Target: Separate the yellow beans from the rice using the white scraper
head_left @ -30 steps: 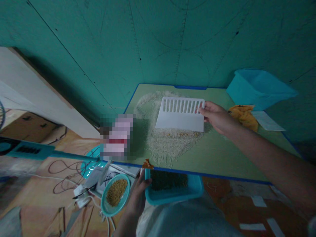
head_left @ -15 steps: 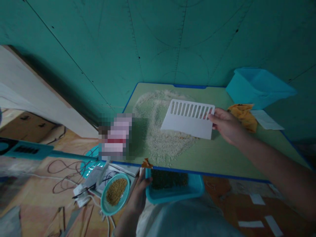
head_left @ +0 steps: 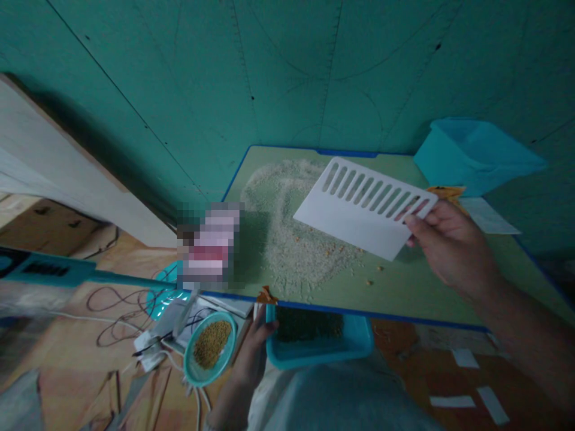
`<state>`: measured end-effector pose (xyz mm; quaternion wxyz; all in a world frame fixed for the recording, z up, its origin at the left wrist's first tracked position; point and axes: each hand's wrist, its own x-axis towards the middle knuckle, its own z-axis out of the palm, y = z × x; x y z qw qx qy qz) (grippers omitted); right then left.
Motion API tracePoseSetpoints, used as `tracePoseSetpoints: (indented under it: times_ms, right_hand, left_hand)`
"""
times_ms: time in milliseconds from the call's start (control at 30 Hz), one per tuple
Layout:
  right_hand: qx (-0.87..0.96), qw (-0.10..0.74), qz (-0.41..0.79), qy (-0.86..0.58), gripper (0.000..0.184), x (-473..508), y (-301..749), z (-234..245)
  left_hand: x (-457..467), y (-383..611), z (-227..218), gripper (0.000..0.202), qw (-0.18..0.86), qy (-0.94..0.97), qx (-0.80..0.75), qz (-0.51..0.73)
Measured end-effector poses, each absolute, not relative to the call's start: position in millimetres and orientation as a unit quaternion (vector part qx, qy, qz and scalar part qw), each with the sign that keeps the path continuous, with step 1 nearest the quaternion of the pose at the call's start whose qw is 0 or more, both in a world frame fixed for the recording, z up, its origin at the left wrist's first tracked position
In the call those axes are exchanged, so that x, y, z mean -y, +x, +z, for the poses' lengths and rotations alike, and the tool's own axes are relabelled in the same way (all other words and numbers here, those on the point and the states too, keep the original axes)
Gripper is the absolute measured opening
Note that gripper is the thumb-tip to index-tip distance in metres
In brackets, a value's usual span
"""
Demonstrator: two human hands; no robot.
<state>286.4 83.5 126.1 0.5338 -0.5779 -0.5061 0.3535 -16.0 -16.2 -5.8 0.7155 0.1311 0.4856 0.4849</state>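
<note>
Grn tbl w/ grain, bin

The 2 hands, left hand and right hand, are bare, as are the left forearm and right forearm. A pale grey-blue garment covers the body, its cloth whitish toward the left forearm.

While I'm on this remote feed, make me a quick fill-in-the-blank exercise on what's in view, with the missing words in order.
1. The right hand holds a slotted scraper coloured ____.
2. The left hand is at the picture's ____ end of the turquoise tray.
3. The table has edging coloured ____.
4. In the picture, the turquoise bin stands by the table's far ____ corner.

Missing words: white; left; blue; right.
</note>
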Motion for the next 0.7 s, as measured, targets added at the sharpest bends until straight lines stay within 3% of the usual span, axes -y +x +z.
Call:
tracePoseSetpoints:
  times_ms: [233,333,400,500,700]
  right_hand:
    - [0.454,0.45,0.212,-0.739,0.015,-8,309,139]
    - [0.378,0.493,0.16,-0.767,0.011,-11,344,132]
    - [0.345,0.535,0.212,-0.742,0.022,-18,373,125]
    - [0.319,0.529,0.254,-0.744,0.036,-20,409,117]
    - [0.299,0.484,0.279,-0.773,0.035,-4,420,120]
  left_hand:
    - [14,-12,-2,0.056,0.748,0.108,-0.467,0.459]
    - [10,0,-3,0.052,0.758,0.103,-0.462,0.448]
    - [7,11,-4,0.048,0.767,0.106,-0.465,0.43]
    - [6,30,-3,0.043,0.78,0.115,-0.471,0.396]
    - [10,55,4,0.039,0.794,0.118,-0.471,0.365]
